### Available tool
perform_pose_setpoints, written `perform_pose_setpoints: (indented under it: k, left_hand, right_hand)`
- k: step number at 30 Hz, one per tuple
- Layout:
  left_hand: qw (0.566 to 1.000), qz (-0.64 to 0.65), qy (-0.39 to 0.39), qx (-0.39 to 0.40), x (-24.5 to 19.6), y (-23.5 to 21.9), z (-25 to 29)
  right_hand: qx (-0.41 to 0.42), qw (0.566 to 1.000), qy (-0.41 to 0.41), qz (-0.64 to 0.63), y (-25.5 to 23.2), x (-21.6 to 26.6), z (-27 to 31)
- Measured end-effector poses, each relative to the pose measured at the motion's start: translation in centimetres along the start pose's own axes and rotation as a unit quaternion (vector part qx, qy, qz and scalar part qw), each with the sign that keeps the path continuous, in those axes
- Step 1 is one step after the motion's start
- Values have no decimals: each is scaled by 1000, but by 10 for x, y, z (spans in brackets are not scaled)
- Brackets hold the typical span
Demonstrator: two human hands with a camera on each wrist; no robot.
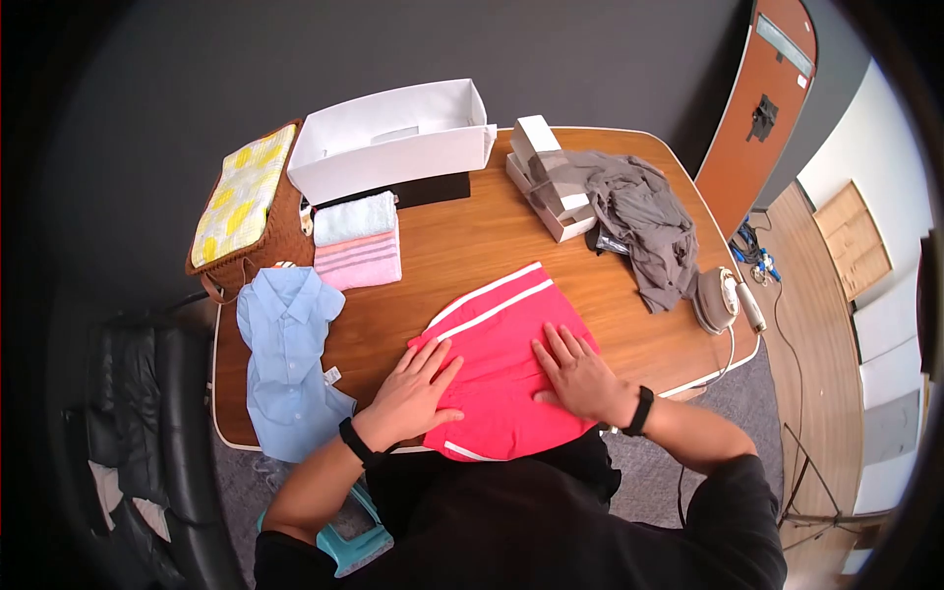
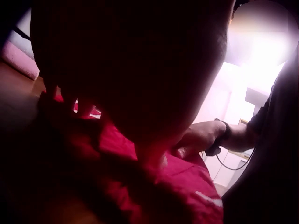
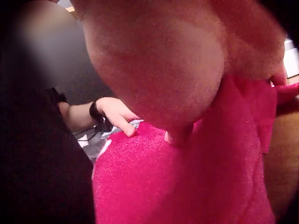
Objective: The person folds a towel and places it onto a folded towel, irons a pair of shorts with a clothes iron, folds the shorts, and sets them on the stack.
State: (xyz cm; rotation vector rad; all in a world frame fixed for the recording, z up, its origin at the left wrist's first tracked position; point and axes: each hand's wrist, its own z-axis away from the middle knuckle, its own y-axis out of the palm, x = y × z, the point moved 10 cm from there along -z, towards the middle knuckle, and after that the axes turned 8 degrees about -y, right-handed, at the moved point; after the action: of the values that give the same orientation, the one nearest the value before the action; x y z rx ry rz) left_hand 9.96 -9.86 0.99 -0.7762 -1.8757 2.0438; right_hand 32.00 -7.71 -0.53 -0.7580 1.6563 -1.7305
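Observation:
A pinkish-red cloth [image 1: 501, 379] with white stripes lies at the table's front edge, its lower part against the person's front. On its left side the left hand [image 1: 413, 390] rests flat, fingers spread and pointing away from the body. The right hand [image 1: 580, 377] lies on the cloth's right side, fingers also spread. In the left wrist view the left hand [image 2: 135, 70] is a dark shape over the cloth [image 2: 187, 179]. The right wrist view has the right hand [image 3: 159, 60] close up, its thumb on the cloth [image 3: 187, 186].
Left of the cloth lies a light blue shirt [image 1: 288, 344]; behind it are folded towels [image 1: 359, 256], a brown basket [image 1: 280, 221] and a white box [image 1: 393, 157]. Toward the right are a smaller box [image 1: 551, 177], a grey garment [image 1: 644, 216] and an iron [image 1: 716, 300].

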Motion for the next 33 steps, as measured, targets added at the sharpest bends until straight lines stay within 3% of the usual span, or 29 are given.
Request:
perform_pose_setpoints:
  k: [2,4,5,6,8,9,12,14,23,28,30,31,33]
  left_hand:
    - [1000,7,4,-6,-1,-7,-1]
    - [1000,-1,14,-2,1,-10,-16]
    - [1000,-1,15,-2,4,-8,-26]
    - [999,5,19,-25,7,-7,-40]
    - [999,11,24,-45,2,-9,-54]
    - [999,4,9,-35,-1,-7,-61]
    - [1000,-8,-22,8,1,16,-67]
    - [999,0,-33,-3,7,20,-63]
    - [998,-4,-50,49,32,26,-67]
    - [998,-13,-42,35,29,21,-67]
    - [998,-24,-42,35,23,13,-67]
    - [999,-47,5,3,8,2,-66]
    - [996,-60,65,-25,-17,-8,-62]
  right_hand:
    - [-17,1000,5,-8,-30,8,4]
    - [72,983,26,-167,-36,7,-12]
    - [6,986,14,-168,-50,7,-23]
    - [5,986,15,-168,-46,3,-36]
    - [-104,980,-57,-159,-53,7,-63]
    - [-103,980,-55,-161,-41,6,-75]
    - [-36,995,-52,-83,-9,3,-91]
    - [69,996,-46,-41,13,-6,-88]
    - [18,997,-29,-63,18,-51,-68]
    - [6,999,2,-31,19,-81,-53]
    - [16,998,63,-5,15,-87,-52]
    - [13,998,63,-3,4,-82,-55]
    - [25,997,-54,45,-12,-45,-58]
